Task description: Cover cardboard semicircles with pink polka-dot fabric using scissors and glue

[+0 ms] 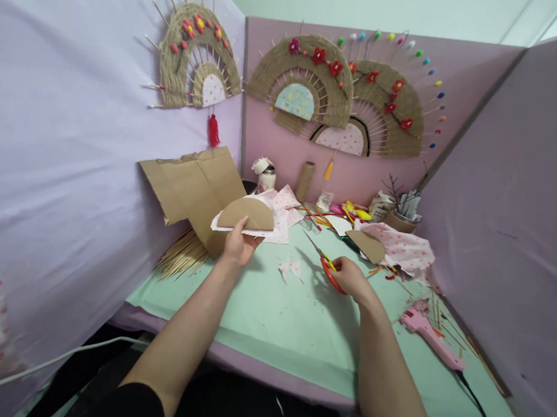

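Cardboard [252,213] and scissors [326,264], both held
Left hand [240,246] pinches the cardboard together with cloth [215,223]; right hand [351,279] is wrapped on the scissors' handles.

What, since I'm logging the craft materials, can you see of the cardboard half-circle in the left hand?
The cardboard half-circle is plain tan and looks stiff, its curved edge facing away, its straight edge nearer the camera. Pale fabric-like material shows beneath, past its edge. The left hand holds both above the green tabletop, thumb on top.
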Motion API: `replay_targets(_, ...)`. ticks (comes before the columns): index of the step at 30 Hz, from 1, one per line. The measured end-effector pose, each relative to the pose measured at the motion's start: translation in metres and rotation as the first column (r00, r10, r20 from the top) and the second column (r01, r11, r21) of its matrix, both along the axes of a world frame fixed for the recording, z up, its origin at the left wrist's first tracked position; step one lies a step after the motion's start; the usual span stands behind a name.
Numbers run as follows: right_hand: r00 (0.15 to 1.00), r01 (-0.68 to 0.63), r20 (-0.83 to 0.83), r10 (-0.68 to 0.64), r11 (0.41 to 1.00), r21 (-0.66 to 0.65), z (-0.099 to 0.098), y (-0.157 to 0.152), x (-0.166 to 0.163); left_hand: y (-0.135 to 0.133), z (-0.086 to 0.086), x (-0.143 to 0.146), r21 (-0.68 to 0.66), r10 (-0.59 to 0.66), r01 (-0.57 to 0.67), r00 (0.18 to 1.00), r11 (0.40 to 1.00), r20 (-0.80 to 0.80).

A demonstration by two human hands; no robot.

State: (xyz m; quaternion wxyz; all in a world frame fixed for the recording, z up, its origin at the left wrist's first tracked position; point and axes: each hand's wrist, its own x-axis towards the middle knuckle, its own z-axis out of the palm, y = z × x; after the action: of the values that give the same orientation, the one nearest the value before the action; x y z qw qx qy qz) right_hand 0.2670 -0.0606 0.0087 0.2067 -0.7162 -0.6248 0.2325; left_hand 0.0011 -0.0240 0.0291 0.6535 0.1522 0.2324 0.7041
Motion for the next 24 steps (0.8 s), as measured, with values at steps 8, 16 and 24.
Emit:
replay_targets(8, 0.643, -0.388, -0.723, 0.253, 0.921, -0.023, 0.016, -0.031, -0.053, 0.002, -0.001, -0.003, 0.018, 0.08, -0.079, 0.997, 0.997, -0.009)
replay_targets(16, 0.823, -0.334, -0.515, 0.239, 0.937, -0.1, 0.016, -0.035, -0.052, 0.004, 0.0, -0.004, 0.021, 0.161, -0.162, 0.986, 0.987, 0.034)
replay_targets(24, 0.837, -0.322, -0.5, 0.223, 0.939, -0.119, 0.017, -0.038, -0.054, 0.004, 0.002, -0.006, -0.011, 0.197, -0.196, 0.979, 0.98, 0.055)
